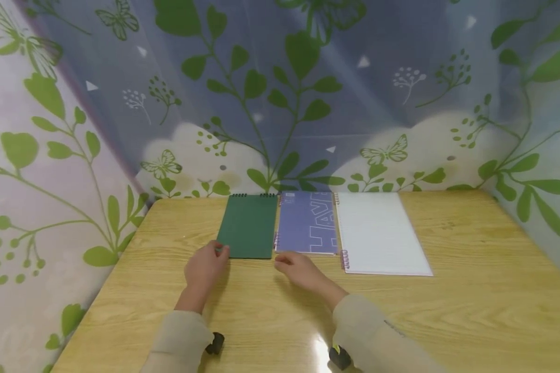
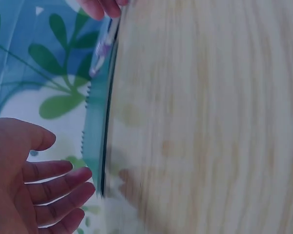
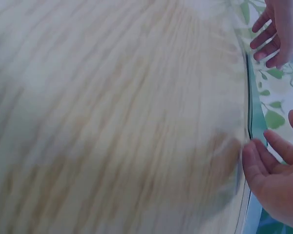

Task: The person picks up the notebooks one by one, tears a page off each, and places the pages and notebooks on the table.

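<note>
A dark green spiral notebook lies on the table, its black coil along the far edge. At its near left corner is my left hand; the left wrist view shows that hand's fingers apart and loosely bent beside the notebook's edge. My right hand is by the notebook's near right corner, just in front of a purple notebook with large outlined letters. In the right wrist view its fingertips are close to the green edge, loosely bent, with nothing gripped.
To the right of the purple notebook lies a larger white spiral notebook. All three sit in a row toward the back of the wood-grain table. A leaf-and-butterfly patterned curtain hangs behind and at both sides.
</note>
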`<state>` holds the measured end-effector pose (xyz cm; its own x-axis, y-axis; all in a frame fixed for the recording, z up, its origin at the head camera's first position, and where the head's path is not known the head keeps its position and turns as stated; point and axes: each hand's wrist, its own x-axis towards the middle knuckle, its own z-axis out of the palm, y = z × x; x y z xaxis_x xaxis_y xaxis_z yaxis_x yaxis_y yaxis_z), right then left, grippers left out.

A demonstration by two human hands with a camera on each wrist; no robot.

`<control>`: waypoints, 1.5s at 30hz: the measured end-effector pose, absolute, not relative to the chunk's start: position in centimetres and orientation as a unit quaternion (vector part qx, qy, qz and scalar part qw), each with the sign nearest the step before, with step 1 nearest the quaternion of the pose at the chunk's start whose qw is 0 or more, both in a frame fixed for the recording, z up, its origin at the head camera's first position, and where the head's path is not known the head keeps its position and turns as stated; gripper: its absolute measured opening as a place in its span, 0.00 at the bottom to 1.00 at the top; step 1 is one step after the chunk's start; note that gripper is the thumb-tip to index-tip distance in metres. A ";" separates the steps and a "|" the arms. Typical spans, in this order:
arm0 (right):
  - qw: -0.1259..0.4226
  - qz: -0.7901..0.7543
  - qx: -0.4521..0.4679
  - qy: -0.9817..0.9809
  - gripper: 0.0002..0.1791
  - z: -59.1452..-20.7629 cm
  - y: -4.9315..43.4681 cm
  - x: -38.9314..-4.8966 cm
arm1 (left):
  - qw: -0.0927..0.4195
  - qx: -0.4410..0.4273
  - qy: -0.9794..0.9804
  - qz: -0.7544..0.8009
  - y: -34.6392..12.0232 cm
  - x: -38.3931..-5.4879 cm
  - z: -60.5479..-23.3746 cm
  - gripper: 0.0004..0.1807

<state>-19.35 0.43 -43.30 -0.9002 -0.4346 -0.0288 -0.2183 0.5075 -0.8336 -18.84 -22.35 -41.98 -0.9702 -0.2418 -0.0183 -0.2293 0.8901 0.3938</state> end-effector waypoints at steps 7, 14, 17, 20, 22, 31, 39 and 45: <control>0.092 -0.419 -0.204 0.880 0.22 -43.6 -1.3 -19.9 | -0.013 0.125 -0.967 -0.222 -24.4 -19.8 -42.1 0.25; 0.101 -0.355 -0.180 0.912 0.22 -43.8 -2.0 -20.0 | -0.021 0.111 -0.952 -0.283 -25.1 -21.1 -42.4 0.26; 0.110 -0.373 -0.169 0.905 0.25 -43.4 -2.4 -19.9 | -0.029 0.114 -0.940 -0.319 -25.3 -21.6 -42.4 0.26; 0.128 -0.417 -0.140 0.889 0.31 -42.8 -3.3 -19.7 | -0.037 0.133 -0.924 -0.356 -25.4 -22.0 -42.3 0.26; 0.147 -0.462 -0.104 0.868 0.34 -42.4 -4.0 -19.5 | -0.044 0.149 -0.917 -0.368 -25.5 -22.4 -42.1 0.26; 0.188 -0.579 0.030 0.793 0.37 -41.2 -5.8 -19.5 | -0.060 0.179 -0.922 -0.339 -25.0 -23.3 -42.0 0.27; 0.215 -0.624 0.068 0.748 0.36 -41.1 -5.6 -20.0 | -0.066 0.192 -0.917 -0.344 -24.9 -23.1 -41.6 0.26; 0.211 -0.647 0.090 0.727 0.35 -41.0 -5.8 -20.2 | -0.080 0.192 -0.913 -0.352 -24.9 -23.4 -42.0 0.25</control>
<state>-20.20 -5.84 -40.99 -0.8949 -0.1422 -0.4229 0.4035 0.1466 -0.9032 -23.37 -24.86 -41.96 -0.9138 -0.2930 -0.2815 -0.4061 0.6784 0.6122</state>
